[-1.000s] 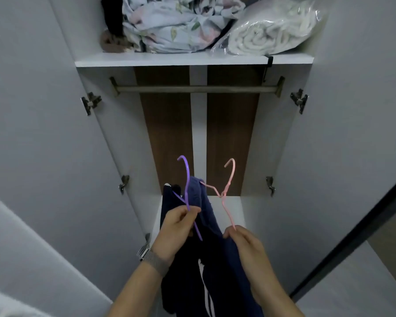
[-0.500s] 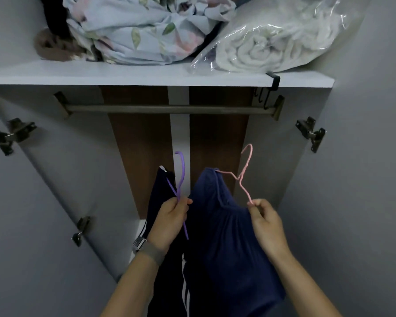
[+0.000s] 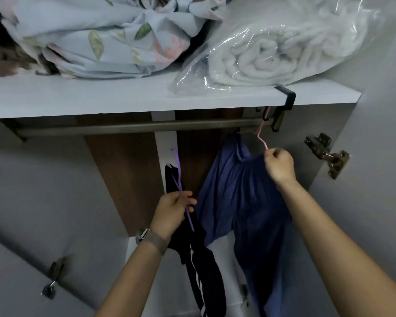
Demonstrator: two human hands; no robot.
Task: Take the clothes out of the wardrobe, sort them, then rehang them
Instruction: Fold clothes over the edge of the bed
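Wardrobe's mostly bare from what I can see, so I'm using the rail [image 3: 133,129] as my reference. Right above it is the shelf [image 3: 78,99], with a floral bundle [image 3: 105,35] and a bagged blanket [image 3: 272,58] sitting on it.

Below the rail toward its right end hangs the blue garment [image 3: 242,197] on a pink hanger [image 3: 260,136]. My right hand [image 3: 279,164] is pinching the hanger wire, and the hook is up at the rail, though I can't tell if it's actually seated.

Under the rail's middle, well below it, my left hand [image 3: 173,209] is gripping a purple hanger [image 3: 181,181] carrying the dark striped garment [image 3: 199,266].

Progress-wise I'd say we're in the rehang stage: nothing clearly hung yet, one nearly there, one waiting. Nothing else is visible on the rail.
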